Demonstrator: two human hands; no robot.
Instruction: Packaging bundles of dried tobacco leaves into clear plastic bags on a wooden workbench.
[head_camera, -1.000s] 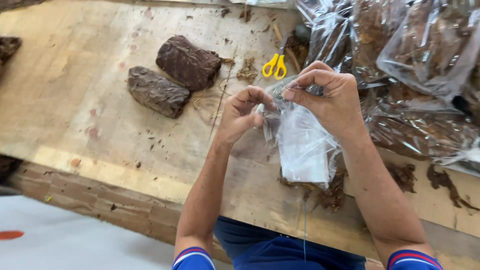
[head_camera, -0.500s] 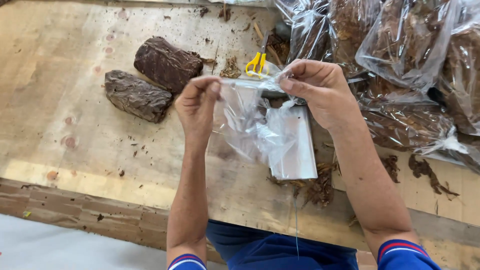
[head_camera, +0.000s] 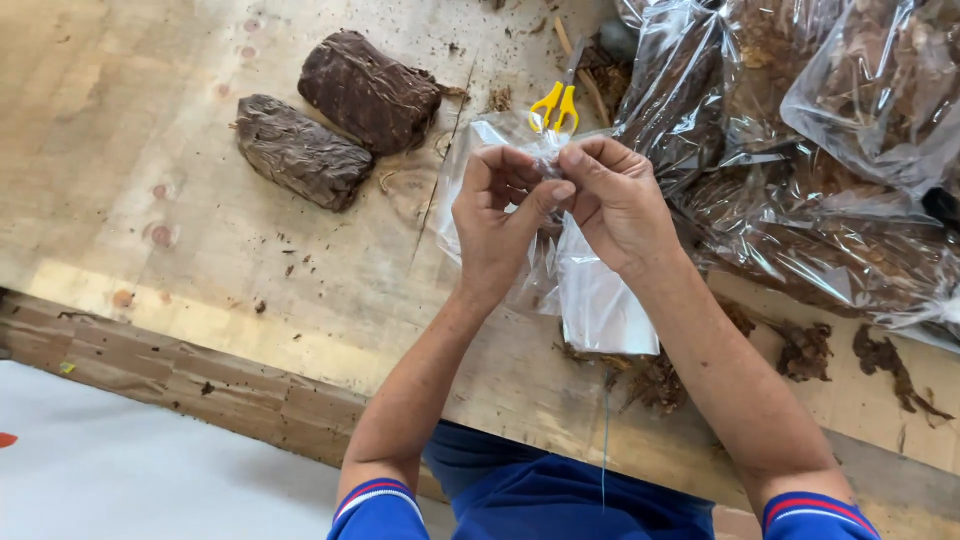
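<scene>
Both hands meet over the middle of the table (head_camera: 150, 130), above its near half. The left hand (head_camera: 497, 215) and right hand (head_camera: 615, 200) are closed, fingertips pinched together on the top of a clear bag (head_camera: 600, 300), which hangs down from them toward the near edge. What the fingertips grip inside the fold is hidden by the fingers themselves.

Left of the hands the boards lie mostly bare up to the near-left edge. Two dark brown blocks (head_camera: 330, 120) lie side by side toward the far left, well apart from the hands. Yellow scissors (head_camera: 556, 103) lie just beyond the bag, partly covered by it. Filled bags (head_camera: 820, 150) crowd the far right corner and run out of view. Brown scraps (head_camera: 840, 355) litter the right near edge.
</scene>
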